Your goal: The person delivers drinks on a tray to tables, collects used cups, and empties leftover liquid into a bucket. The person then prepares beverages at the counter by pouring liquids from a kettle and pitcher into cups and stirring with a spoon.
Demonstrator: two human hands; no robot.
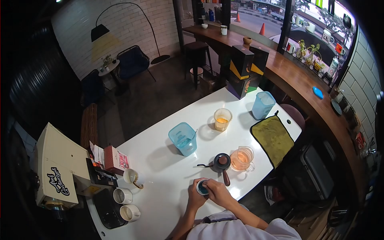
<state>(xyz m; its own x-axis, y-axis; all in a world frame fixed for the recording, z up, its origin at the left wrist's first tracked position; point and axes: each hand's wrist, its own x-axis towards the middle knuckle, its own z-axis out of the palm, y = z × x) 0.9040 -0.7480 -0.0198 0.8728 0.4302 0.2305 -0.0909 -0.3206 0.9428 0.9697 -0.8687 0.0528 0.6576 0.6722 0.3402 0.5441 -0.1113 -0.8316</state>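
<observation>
My left hand [195,197] is wrapped round a small cup [203,188] with a bluish-green inside, close to the table's front edge. Over the cup's rim, my right hand [218,193] has its fingers closed and pointing into the opening; whatever they hold is hidden. Just beyond my hands stands a dark gooseneck kettle [221,162] with a brown handle pointing toward me. To its right is a glass pitcher [242,159] of pale orange-pink liquid. Farther back are a glass [222,120] with yellow-orange contents and a translucent blue container [184,139] with something inside.
The white table [156,172] carries several white mugs [130,213] and a cream-coloured machine [60,168] at left. At right lie an olive cloth [274,140] and another blue container [263,105]. Black boxes [245,70] stand at the far end. A wooden counter [296,82] runs along the window.
</observation>
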